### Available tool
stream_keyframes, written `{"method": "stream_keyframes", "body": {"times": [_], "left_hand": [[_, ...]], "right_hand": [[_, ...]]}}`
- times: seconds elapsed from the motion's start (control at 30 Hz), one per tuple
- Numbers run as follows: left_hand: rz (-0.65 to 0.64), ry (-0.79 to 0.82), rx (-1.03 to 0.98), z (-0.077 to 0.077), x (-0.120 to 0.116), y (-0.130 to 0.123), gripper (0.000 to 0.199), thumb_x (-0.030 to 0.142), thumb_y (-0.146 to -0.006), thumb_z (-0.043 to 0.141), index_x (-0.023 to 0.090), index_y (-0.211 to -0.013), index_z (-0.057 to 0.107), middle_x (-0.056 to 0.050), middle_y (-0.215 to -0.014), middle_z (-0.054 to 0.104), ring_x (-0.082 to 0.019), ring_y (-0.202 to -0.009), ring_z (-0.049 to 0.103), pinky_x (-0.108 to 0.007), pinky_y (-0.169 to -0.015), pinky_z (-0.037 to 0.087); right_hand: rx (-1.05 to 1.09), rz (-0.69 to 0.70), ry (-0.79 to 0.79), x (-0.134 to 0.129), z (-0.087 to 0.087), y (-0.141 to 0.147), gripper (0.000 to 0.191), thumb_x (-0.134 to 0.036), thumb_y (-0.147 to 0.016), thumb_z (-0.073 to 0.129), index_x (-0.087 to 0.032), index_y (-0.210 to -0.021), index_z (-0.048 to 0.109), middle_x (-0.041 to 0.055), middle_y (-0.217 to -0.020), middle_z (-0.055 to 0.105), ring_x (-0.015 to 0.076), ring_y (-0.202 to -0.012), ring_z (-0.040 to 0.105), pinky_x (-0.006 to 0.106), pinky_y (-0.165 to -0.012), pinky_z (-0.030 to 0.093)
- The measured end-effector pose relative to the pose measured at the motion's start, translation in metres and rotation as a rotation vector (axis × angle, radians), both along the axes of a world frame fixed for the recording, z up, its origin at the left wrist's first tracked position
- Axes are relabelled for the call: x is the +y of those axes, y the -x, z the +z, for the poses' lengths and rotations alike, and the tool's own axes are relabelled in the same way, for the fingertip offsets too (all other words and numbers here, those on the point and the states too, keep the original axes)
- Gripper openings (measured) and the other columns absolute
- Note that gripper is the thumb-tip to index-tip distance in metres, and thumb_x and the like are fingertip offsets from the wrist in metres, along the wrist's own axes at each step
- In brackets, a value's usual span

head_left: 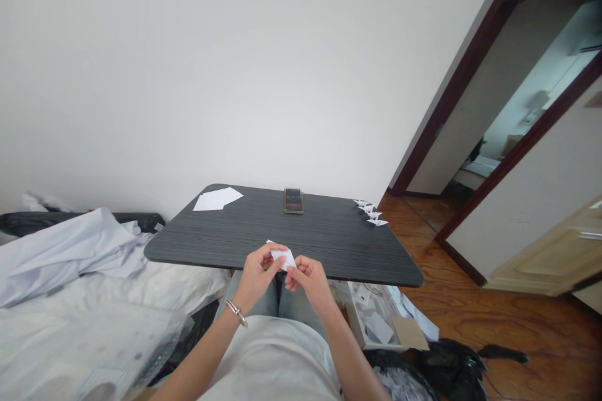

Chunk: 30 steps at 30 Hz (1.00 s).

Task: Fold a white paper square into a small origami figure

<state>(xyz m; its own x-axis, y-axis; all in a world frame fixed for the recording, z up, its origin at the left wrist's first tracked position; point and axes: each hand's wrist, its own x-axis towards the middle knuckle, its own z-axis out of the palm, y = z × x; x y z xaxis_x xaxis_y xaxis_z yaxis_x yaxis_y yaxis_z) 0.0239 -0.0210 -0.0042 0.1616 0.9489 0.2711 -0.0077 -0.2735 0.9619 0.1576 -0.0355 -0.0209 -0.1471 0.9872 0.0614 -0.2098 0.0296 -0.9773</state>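
A small folded piece of white paper (284, 258) is held up between my two hands at the near edge of the dark table (244, 225). My left hand (259, 268), with a silver bracelet at the wrist, pinches its left side with thumb and fingers. At the lower right corner, my right hand (306, 277) grips it between thumb and forefinger. Loose white sheets (217, 198) lie at the table's far left. Along the right edge sit several small folded paper pieces (370, 212) in a row.
A phone (293, 201) lies near the table's back edge, by the white wall. On the left is a bed with rumpled white cloth (84, 244). Below the table's right side stand a box of papers (371, 316) and black plastic bags (446, 366). A doorway opens at right.
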Motion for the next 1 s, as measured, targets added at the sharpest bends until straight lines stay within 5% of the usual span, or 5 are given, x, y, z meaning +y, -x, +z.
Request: {"method": "stream_keyframes", "body": {"times": [1.0], "left_hand": [[0.08,0.0,-0.007,-0.001,0.005,0.009,0.022,0.029,-0.071,0.058,0.014,-0.087,0.06,-0.003,-0.074,0.062,-0.013,-0.063,0.057,-0.024,-0.059,0.047]], "right_hand": [[0.0,0.056,0.021,0.003,0.0,-0.013,0.024,-0.034,-0.068,0.061,-0.013,-0.079,0.06,0.0008,-0.055,0.065,0.0104,-0.044,0.059,0.018,-0.041,0.044]]}}
